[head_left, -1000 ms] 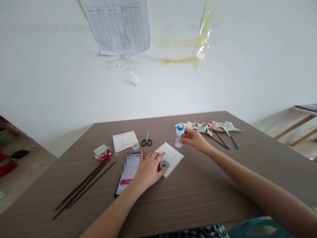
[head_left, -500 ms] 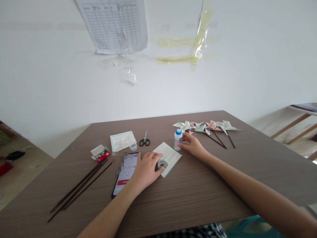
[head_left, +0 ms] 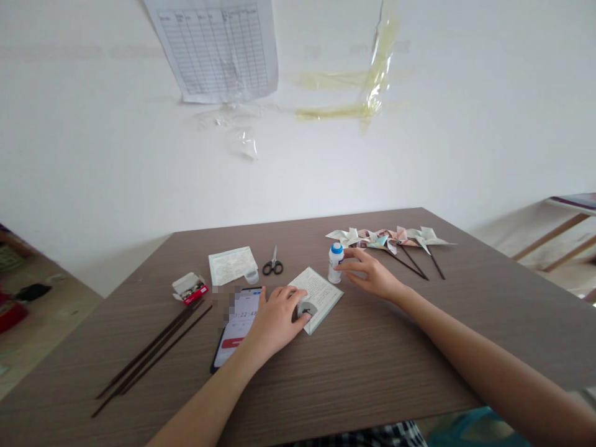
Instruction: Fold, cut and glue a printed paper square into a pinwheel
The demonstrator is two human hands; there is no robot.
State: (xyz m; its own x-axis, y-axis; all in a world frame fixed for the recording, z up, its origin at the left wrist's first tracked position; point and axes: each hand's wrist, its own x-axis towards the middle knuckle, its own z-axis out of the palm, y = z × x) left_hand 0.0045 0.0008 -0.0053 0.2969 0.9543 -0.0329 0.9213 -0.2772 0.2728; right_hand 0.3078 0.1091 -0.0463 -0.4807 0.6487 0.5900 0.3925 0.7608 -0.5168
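Note:
My left hand point(head_left: 274, 320) lies flat with its fingers spread on a square of printed paper point(head_left: 323, 290), and its fingertips rest at a small dark grey disc point(head_left: 307, 307) on that paper. My right hand point(head_left: 372, 274) hovers just right of a small white glue bottle with a blue cap point(head_left: 335, 263). The bottle stands upright on the brown table point(head_left: 372, 366). The right hand's fingers are apart and hold nothing; the thumb is close to the bottle.
A phone point(head_left: 235, 326) with a lit screen lies partly under my left wrist. Scissors point(head_left: 273, 266), a white sheet point(head_left: 230, 265), a small clear cup point(head_left: 252, 275) and a red-and-white box point(head_left: 190, 287) lie behind it. Dark sticks point(head_left: 153, 351) lie left; finished paper pinwheels point(head_left: 391, 239) lie back right.
My right hand set the glue bottle down on the table and let go of it, its fingers now spread beside it. My left hand has stayed on the paper.

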